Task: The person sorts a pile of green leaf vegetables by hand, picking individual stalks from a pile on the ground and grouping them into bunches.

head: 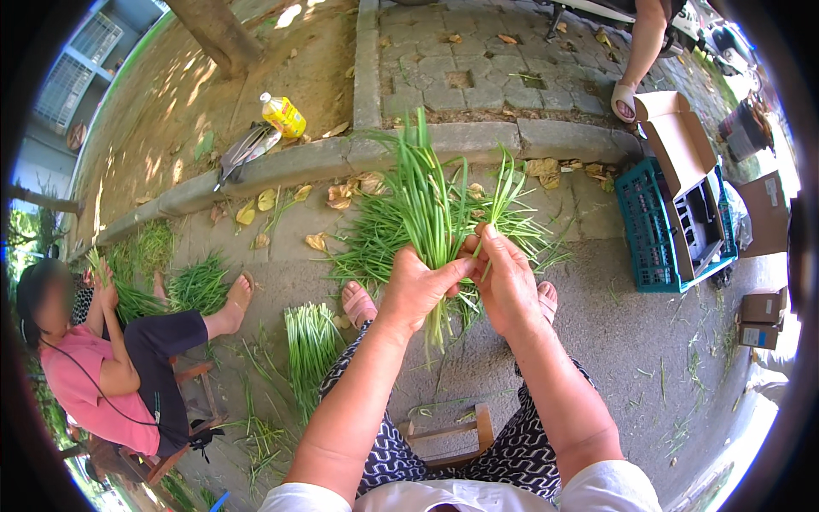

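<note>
My left hand (419,285) is closed around an upright bunch of long green leaf stalks (425,211), which look like garlic chives. The pale cut ends hang below the fist. Close beside it, my right hand (505,275) pinches a few loose stalks (503,195) between thumb and fingers. The fingertips of both hands nearly meet. Beneath them a loose heap of the same greens (371,240) covers the pavement between my feet. A neatly aligned bundle of stalks (311,352) lies by my left leg.
A seated person (96,384) handles greens at left, beside another pile (198,281). A teal plastic crate (646,224) with an open cardboard box (678,141) stands at right. A stone kerb (448,141) runs ahead, with a yellow-labelled bottle (285,116) and a bag (248,150). Another person's leg (643,48) shows beyond.
</note>
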Tool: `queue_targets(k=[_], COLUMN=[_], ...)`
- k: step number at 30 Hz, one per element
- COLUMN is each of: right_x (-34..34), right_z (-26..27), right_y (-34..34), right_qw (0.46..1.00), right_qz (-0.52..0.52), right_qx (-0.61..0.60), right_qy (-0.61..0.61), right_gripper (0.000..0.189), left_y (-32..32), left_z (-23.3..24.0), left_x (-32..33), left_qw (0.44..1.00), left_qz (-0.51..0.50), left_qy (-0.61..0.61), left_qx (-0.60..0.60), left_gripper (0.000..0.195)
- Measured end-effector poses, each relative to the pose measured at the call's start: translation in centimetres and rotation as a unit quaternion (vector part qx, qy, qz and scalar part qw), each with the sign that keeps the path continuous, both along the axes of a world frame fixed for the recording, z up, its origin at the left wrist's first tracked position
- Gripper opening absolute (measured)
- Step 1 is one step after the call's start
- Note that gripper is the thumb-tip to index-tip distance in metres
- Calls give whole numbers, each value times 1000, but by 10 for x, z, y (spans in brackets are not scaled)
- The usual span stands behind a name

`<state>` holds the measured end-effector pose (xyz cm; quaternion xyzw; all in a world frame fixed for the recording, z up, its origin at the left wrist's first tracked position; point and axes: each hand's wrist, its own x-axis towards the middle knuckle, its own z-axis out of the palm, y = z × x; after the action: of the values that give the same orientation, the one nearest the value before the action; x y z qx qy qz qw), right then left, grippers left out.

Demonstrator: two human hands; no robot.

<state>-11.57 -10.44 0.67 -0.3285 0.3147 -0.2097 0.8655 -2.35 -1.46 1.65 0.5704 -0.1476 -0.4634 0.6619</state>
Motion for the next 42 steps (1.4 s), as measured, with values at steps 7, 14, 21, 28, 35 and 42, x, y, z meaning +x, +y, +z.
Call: queue_targets(k=[7, 14, 21, 28, 35, 42], right_x=[-6, -13, -16, 2, 10, 19], right_z=[6, 29, 36, 22, 4, 12], right_y=[-17, -31, -34, -25, -8, -5], right_qw=[999, 998, 998, 994, 998, 998], right_qz=[6, -11, 24, -27, -28, -36], right_qx=[20, 47, 47, 61, 41, 30], right_qy=[-29, -25, -30, -90, -33, 46], right_gripper=[18, 17, 21, 23, 46, 43], left_y=[9, 18, 16, 6, -6, -12], left_z=[3, 10, 18, 29, 11, 0], left_x=[7, 5, 1, -3, -4, -3], left_qw=[994, 987, 995, 997, 999, 1000], left_qz=[-21, -48, -87, 19, 21, 9], left_qy=[101, 150, 39, 68, 38, 24], left_qx=[-30, -33, 13, -5, -14, -8], left_gripper=[26, 25, 21, 20, 21, 25])
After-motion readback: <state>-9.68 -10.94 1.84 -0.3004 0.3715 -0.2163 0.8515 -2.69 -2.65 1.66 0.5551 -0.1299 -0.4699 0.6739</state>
